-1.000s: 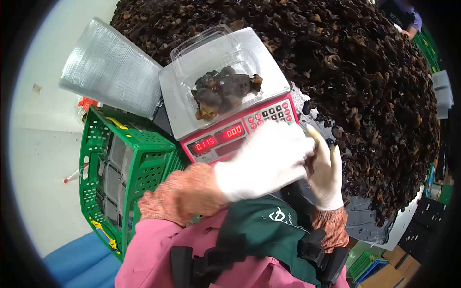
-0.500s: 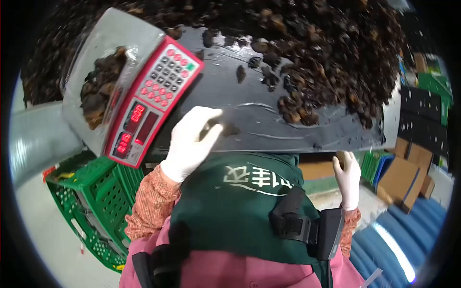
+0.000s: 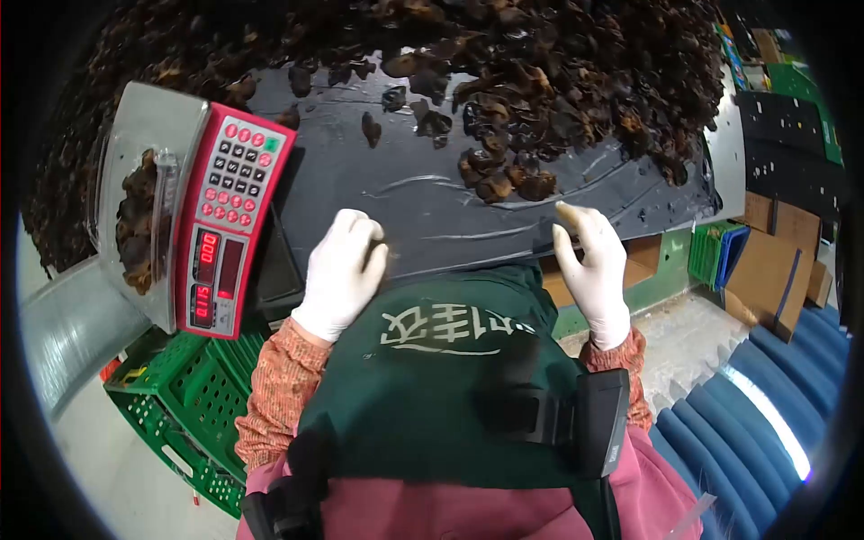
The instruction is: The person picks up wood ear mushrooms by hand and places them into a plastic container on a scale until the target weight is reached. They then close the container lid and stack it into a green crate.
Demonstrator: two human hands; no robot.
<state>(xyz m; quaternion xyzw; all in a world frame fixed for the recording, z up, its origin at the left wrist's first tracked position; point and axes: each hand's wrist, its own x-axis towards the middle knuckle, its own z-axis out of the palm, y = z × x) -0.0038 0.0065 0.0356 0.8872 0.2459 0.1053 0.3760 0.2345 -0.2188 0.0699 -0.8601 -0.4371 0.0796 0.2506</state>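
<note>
My left hand (image 3: 342,274), in a white glove, is above the near edge of the black plastic-covered table (image 3: 423,211), right of the scale. Its fingers are loosely curled, with a small gap to the thumb and nothing visible in them. My right hand (image 3: 594,270), gloved too, is over the table's front edge with thumb and fingers apart, near a heap of dark brown wood ear mushrooms (image 3: 576,99). On the red digital scale (image 3: 236,180), a clear plastic container (image 3: 106,193) holds some wood ear mushrooms. The scale's lit display reads about 0.115 and 0.00.
Green plastic crates (image 3: 184,396) stand on the floor at the lower left. Cardboard boxes (image 3: 765,279) and blue padded rolls (image 3: 747,432) are at the right. More mushrooms cover the table's far side. A clear plastic sheet (image 3: 76,315) hangs at the left edge.
My right hand has risen and moved left to the table's front edge. My left hand has dropped slightly, its fingers curling closer to the thumb. The camera view has shifted.
</note>
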